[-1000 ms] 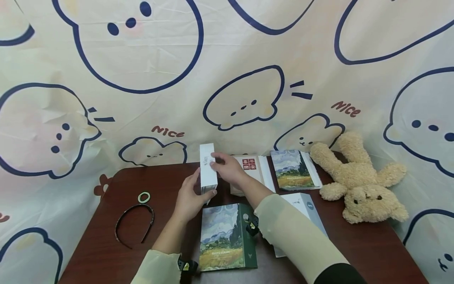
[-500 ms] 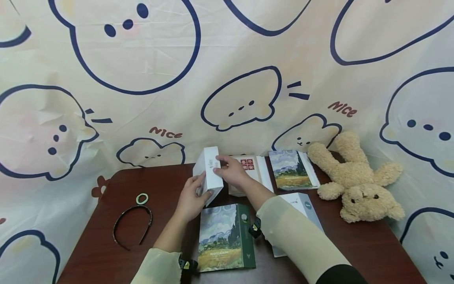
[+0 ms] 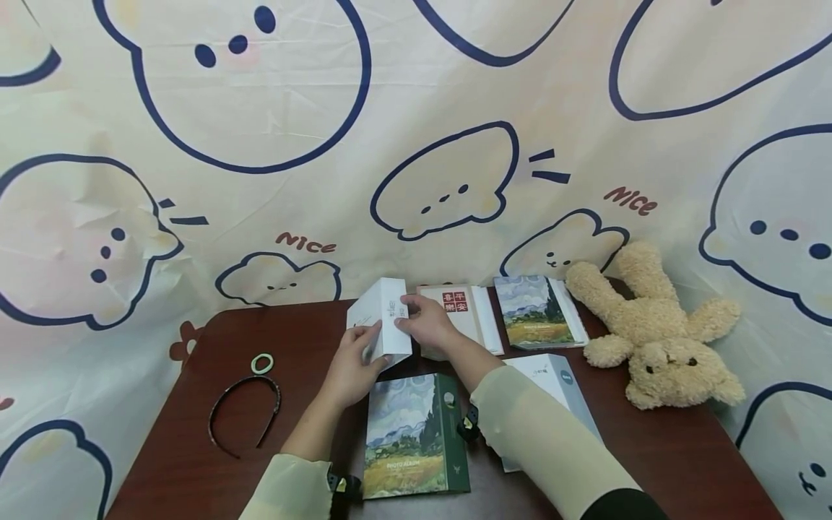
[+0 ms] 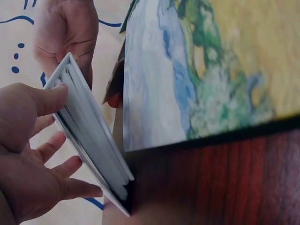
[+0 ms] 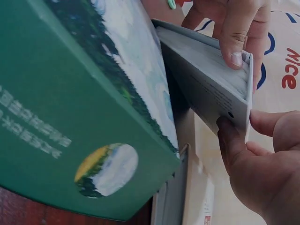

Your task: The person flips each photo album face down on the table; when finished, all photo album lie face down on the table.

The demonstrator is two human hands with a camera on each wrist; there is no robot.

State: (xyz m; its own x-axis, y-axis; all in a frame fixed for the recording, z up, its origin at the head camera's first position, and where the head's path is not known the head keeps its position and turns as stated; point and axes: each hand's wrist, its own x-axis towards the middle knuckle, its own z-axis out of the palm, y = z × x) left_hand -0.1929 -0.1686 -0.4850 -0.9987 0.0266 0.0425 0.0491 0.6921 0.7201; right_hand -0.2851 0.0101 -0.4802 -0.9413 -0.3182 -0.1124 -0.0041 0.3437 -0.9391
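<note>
Both hands hold a white album (image 3: 393, 318) upright and tilted, near the far edge of the table. Its spine with grey lettering faces the head camera. My left hand (image 3: 351, 365) grips it from the left, thumb at the lower page edge and fingers against the cover. My right hand (image 3: 429, 323) pinches the spine from the right. In the left wrist view, the pages of the white album (image 4: 89, 126) show between its covers. Close in front lies a green-spined photo album (image 3: 409, 440) with a painted landscape cover, which also looms large in the right wrist view.
Right of the hands lie a beige album (image 3: 464, 307) with red characters, a smaller landscape album (image 3: 536, 310) and a pale blue album (image 3: 555, 379) partly under my right sleeve. A teddy bear (image 3: 663, 325) lies far right. A headband (image 3: 243, 404) and green ring (image 3: 262, 363) are left.
The white album has turned so that its left cover shows more, and it has come slightly down and to the right. Both hands have kept hold of it.
</note>
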